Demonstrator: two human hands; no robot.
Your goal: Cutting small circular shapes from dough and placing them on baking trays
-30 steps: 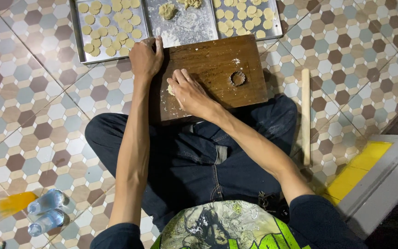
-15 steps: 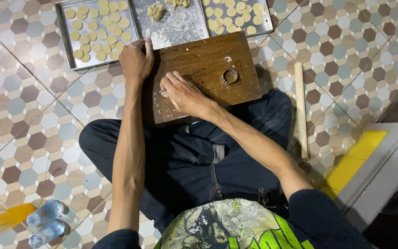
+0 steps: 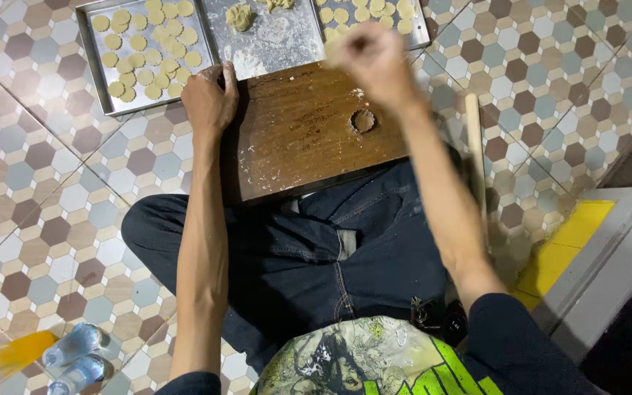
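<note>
Left hand [image 3: 210,102] lies flat, gripping board [image 3: 309,132] at its far-left corner. Right hand [image 3: 374,55], blurred, raised over tray [image 3: 276,36] beyond board; grip can't be told. Ring cutter [image 3: 363,121] just below it, nearer right hand.

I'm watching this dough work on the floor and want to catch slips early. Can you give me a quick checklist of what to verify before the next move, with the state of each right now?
1. Left hand steadies the wooden board at its far corner: ok.
2. Board rests level across the lap: ok.
3. Round cutter ring lies free on the board: ok.
4. Right hand raised over the metal tray, blurred; whether it holds dough: cannot tell.
5. Bare floured patch in the tray's middle: ok.
6. Rolling pin on the tiles beside the right arm: ok.
</note>
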